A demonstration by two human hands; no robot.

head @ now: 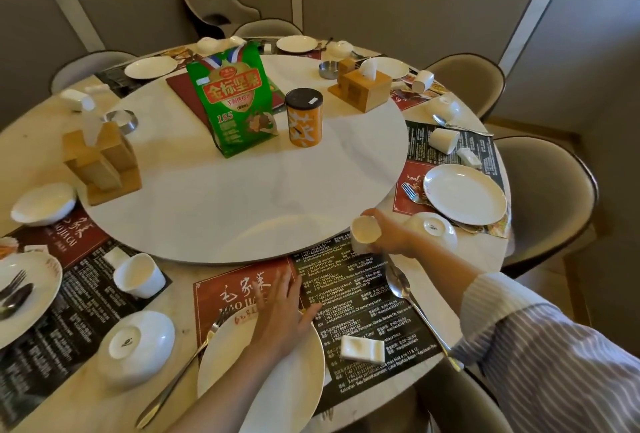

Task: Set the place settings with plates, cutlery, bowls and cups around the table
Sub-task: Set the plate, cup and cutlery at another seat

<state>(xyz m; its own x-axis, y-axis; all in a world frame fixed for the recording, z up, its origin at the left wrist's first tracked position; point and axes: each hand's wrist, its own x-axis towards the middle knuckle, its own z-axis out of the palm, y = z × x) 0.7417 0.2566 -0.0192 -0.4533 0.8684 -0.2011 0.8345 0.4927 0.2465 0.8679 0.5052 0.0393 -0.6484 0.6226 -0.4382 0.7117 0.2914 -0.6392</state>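
Right hand [391, 236] is gripping a small white cup [365, 230] round its wall, tilted, mouth facing the camera, just beyond the placemat [363, 294]; left hand [284, 314] is lying flat, fingers straight, over the near plate [277, 387]; the cup is probably light, rigid, glazed-slick and chippable; grasping its sides suits it best.

The right hand [389, 236] grips a small white cup [365, 233], tipped so its mouth faces the camera, at the far edge of the nearest placemat [363, 294]. The left hand [282, 314] lies flat, fingers [280, 285] straight, over the white plate [263, 377]. A spoon [412, 304] and a folded napkin [362, 348] lie on the placemat, a fork [180, 370] left of the plate.
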